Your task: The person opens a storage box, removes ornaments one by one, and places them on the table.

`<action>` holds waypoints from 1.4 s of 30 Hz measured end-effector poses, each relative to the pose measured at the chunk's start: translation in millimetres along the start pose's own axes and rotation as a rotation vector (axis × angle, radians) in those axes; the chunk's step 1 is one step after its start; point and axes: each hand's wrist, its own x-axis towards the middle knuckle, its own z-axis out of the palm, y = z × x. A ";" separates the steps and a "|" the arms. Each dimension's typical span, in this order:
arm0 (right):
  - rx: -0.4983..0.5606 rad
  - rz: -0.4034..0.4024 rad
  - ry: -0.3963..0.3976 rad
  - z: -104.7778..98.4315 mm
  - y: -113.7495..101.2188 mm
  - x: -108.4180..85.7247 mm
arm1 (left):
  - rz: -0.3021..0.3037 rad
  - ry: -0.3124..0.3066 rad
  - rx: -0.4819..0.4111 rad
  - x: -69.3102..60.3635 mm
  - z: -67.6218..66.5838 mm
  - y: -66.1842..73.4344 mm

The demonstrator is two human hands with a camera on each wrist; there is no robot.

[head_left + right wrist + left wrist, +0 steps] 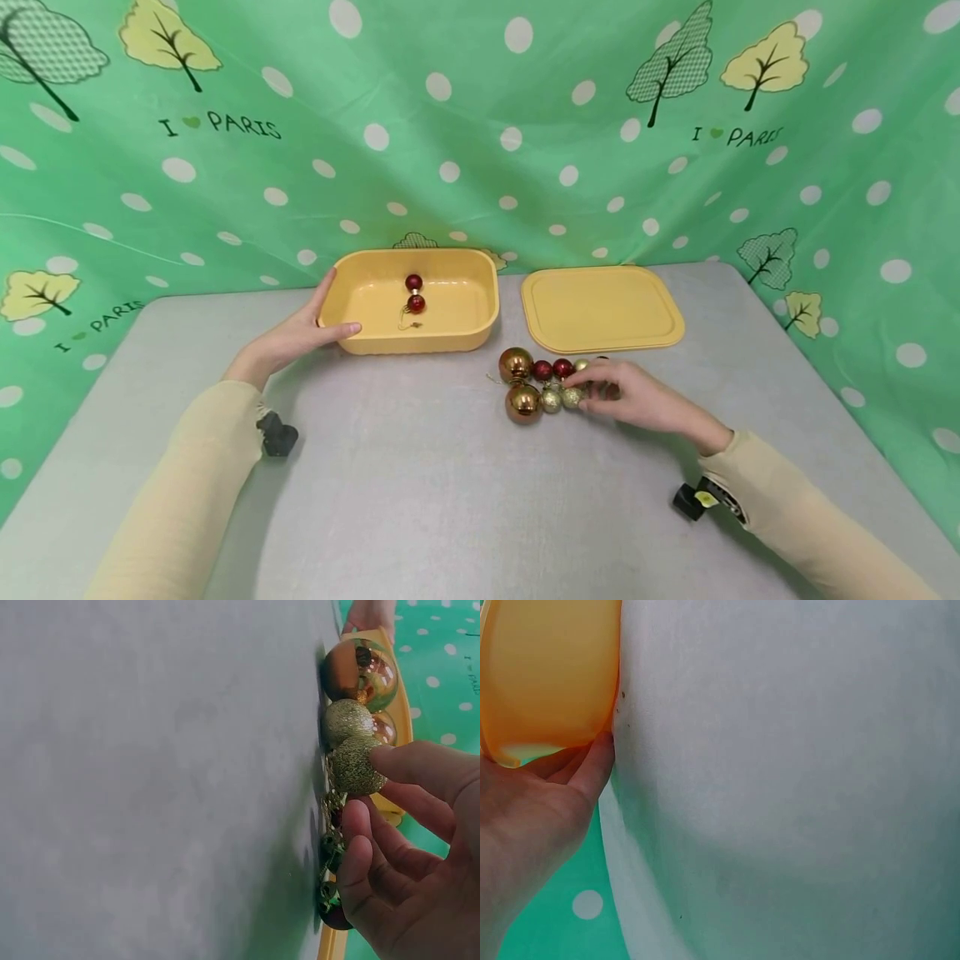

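My left hand (296,333) grips the left end of a yellow plastic box (465,340), thumb over the front corner and fingers along its side. Inside the box lie two small dark red Christmas balls (416,303) with a gold string. On the table my right hand (637,396) pinches a gold glitter Christmas ball (356,766) between thumb and fingers. Beside it sit another glitter ball (551,401), two large shiny copper-gold balls (523,403) and small red balls (542,370). My right fingers partly hide the balls at the row's right end.
A yellow lid (603,308) lies flat to the right of the box, just behind the balls. The grey table (420,483) ends at a green dotted cloth (450,125) that hangs behind and at both sides.
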 end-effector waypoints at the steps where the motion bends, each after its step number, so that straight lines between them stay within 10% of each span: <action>1: -0.001 0.003 -0.001 0.7 -0.6 -0.2 | 0.003 0.000 -0.002 0.3 0.0 0.1; 42: 0.092 0.026 0.158 -9.5 -15.7 20.9 | -0.005 -0.001 0.005 0.9 -1.9 -1.2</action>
